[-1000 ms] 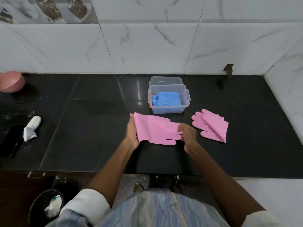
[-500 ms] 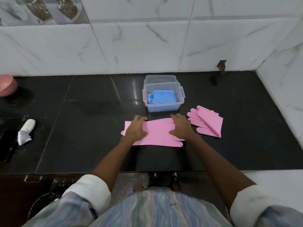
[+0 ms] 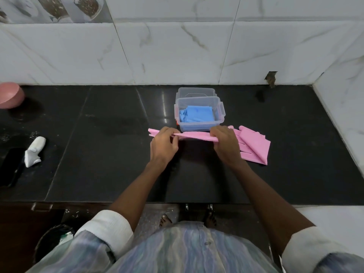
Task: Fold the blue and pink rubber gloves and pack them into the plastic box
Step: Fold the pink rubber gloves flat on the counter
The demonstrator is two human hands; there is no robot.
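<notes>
I judge the job a bit past halfway. The blue gloves (image 3: 198,114) already sit folded inside the plastic box (image 3: 221,115), which stands on the black tabletop (image 3: 110,154) at about twelve o'clock from my hands, with what looks like its lid (image 3: 197,92) just behind it. A second pink glove (image 3: 254,144) lies flat on the tabletop at three o'clock, just beside my right hand (image 3: 226,143); I cannot tell whether it has been folded yet. The pink glove in hand (image 3: 194,135) is lifted edge-on just in front of the box, stretched between both hands. My left hand (image 3: 163,143) pinches it near its nine o'clock end, thumb and fingers curled round the rubber, and the right hand grips the three o'clock end the same way. A short pink tail sticks out past the left hand.

What is left, as I read it: finish folding this glove, lay it in the box on top of the blue ones, then deal with the other pink glove and perhaps the lid.
</notes>
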